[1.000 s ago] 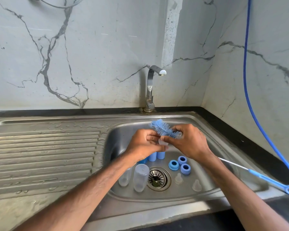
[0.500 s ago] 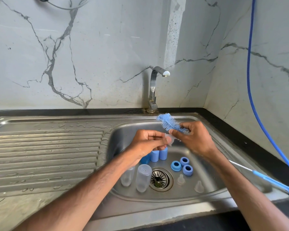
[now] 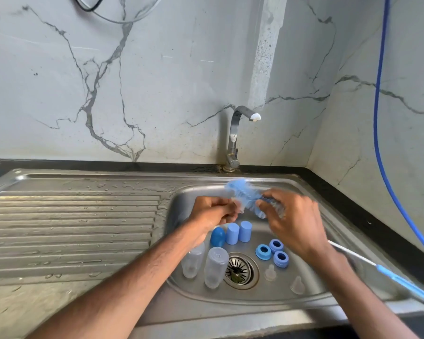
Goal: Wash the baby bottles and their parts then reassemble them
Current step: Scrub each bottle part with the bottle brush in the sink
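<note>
Over the steel sink (image 3: pixel 179 211), the left hand (image 3: pixel 212 212) pinches a small clear teat (image 3: pixel 239 208). The right hand (image 3: pixel 295 222) grips the blue bristled bottle brush (image 3: pixel 241 193), its long axis slanting up-left, bristles meeting the teat.

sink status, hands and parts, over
Left hand pinches a small clear part, too blurred to name. Right hand grips the bottle brush, bristles at that part. Two bottles, three caps, three rings, two teats sit in the sink. No obstruction.

Veined marble walls (image 3: pixel 157 77); perhaps daylit.
</note>
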The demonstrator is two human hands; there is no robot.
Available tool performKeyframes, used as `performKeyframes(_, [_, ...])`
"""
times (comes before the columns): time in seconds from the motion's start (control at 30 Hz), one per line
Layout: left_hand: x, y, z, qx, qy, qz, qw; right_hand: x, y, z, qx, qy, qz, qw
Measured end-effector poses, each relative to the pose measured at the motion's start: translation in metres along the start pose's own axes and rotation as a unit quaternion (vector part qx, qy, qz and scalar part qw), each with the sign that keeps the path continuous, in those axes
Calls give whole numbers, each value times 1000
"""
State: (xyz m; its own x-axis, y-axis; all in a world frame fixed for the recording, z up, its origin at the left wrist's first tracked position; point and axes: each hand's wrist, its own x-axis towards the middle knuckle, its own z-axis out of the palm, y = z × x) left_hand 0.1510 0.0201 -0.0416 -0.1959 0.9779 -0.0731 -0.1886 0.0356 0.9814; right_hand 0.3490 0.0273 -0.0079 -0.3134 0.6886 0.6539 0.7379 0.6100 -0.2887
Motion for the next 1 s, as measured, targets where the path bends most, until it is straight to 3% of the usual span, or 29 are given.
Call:
performKeyframes(0.07, [-1,1,3,-16,-22,2,1000,1,-2,9,-1,-28,-2,1000])
performKeyframes(0.2, [-7,1,14,-30,-66,10,997,12,17,1,-19,53,64,996])
performKeyframes(0.27, [-7,1,15,-45,-66,-3,997,6,13,-3,-2,74,14,997])
performKeyframes(0.33, [-7,1,14,-57,-69,-14,996,-2,1,3,20,25,-38,999])
performKeyframes(0.4, [-8,3,14,-66,-90,-14,994,8,6,6,2,13,7,1000])
performKeyframes(0.47, [-10,5,14,-85,-102,-18,991,17,17,0,-20,62,66,996])
performKeyframes(0.57, [-9,8,12,-106,-99,-42,989,7,14,-4,3,102,-10,995])
performKeyframes(0.63, [-8,8,8,-115,-105,-54,986,-3,3,6,24,39,-73,996])
performKeyframes(0.77, [-9,11,12,-126,-135,-54,981,15,19,3,14,91,28,995])
performKeyframes(0.83, [-8,10,13,-127,-131,-59,981,9,19,1,35,110,-18,993])
performKeyframes(0.9, [-6,9,10,-129,-133,-62,981,-2,9,8,46,61,-79,994])
performKeyframes(1.0, [-8,12,10,-133,-168,-56,975,9,18,9,32,82,-8,996])
